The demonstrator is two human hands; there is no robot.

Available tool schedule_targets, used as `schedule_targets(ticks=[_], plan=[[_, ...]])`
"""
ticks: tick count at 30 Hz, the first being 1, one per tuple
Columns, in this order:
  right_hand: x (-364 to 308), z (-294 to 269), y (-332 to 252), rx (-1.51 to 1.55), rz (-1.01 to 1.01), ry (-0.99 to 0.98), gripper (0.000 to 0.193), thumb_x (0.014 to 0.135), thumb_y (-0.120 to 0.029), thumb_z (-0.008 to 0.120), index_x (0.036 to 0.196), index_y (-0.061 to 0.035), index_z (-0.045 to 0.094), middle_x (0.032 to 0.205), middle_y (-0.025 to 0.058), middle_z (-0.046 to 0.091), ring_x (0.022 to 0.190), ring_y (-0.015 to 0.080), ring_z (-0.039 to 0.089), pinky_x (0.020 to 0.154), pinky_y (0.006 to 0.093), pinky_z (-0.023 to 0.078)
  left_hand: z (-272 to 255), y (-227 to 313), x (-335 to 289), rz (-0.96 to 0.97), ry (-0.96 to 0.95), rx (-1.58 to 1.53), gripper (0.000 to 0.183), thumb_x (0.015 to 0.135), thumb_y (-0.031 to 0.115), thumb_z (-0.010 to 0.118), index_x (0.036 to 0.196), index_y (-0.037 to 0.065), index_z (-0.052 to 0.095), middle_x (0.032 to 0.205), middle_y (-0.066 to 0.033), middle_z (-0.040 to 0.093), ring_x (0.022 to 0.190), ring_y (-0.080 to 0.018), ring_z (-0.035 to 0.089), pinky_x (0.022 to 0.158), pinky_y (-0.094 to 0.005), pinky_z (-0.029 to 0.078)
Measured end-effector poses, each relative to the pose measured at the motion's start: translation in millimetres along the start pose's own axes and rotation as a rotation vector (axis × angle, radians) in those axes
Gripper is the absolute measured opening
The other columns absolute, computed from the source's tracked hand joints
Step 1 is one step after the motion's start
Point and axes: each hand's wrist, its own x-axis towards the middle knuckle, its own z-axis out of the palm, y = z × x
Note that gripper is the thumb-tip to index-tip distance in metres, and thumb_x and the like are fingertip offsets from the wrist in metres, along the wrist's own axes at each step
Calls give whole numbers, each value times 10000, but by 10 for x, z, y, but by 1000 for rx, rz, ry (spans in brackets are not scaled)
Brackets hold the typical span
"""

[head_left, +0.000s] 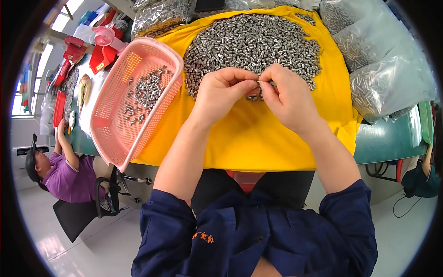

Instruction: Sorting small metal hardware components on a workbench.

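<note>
My left hand (220, 90) and my right hand (290, 99) meet at the near edge of a pile of small metal cylinders (251, 44). Thumb and forefinger of each are pinched together, fingertips nearly touching. A thin, bright sliver shows between them, too small to name. Under the fingertips, a few loose cylinders lie on the yellow cloth (244, 138). Left of my left hand stands a pink perforated plastic basket (108, 124), tilted in view, with a scattering of the same metal parts (148, 90) inside.
Clear plastic bags of metal parts (376, 85) line the right side; another bag (161, 18) and a dark phone (210, 4) lie at the back. Red bins (102, 57) and a pink fan (105, 36) stand left. A seated co-worker (69, 175) works there; another person (422, 177) sits far right.
</note>
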Motion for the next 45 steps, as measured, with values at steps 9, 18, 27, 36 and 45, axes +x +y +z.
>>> schedule_targets(ticks=[9, 18, 27, 36, 45], plan=[[-11, 74, 91, -74, -17, -44, 67, 776, -63, 513, 782, -46, 448, 671, 117, 525, 660, 310, 528, 582, 400, 420, 49, -6, -10, 198, 52, 640, 159, 751, 34, 605, 908, 20, 629, 777, -86, 637, 668, -140, 602, 629, -246, 474], [0, 65, 90, -81, -23, -16, 57, 780, -69, 515, 780, -52, 460, 672, 115, 528, 663, 303, 531, 581, 398, 423, 41, -8, -3, 200, 103, 630, 162, 726, 53, 626, 886, 28, 632, 776, -101, 633, 661, -169, 605, 618, -258, 470], [14, -77, -40, 291, 255, 10, 53, 789, -64, 521, 810, -22, 497, 663, 78, 550, 552, 151, 516, 515, 265, 413, -39, 1, -27, 4, 63, 69, 142, 783, 6, 589, 922, -25, 602, 804, -52, 630, 739, -98, 596, 664, -199, 480], [23, -49, -53, 238, 217, -52, 55, 781, -64, 521, 804, -24, 492, 681, 98, 557, 575, 203, 540, 527, 294, 424, -8, -25, -28, 44, 23, 66, 148, 778, 9, 598, 924, -20, 604, 818, -46, 629, 746, -92, 594, 672, -202, 480], [-5, 18, -25, 26, 35, -29, 79, 761, -54, 528, 790, -45, 455, 690, 117, 535, 672, 311, 535, 581, 390, 423, 15, -33, -45, 106, 84, 308, 130, 743, 26, 624, 871, 5, 640, 742, -37, 639, 676, -72, 585, 616, -203, 469]])
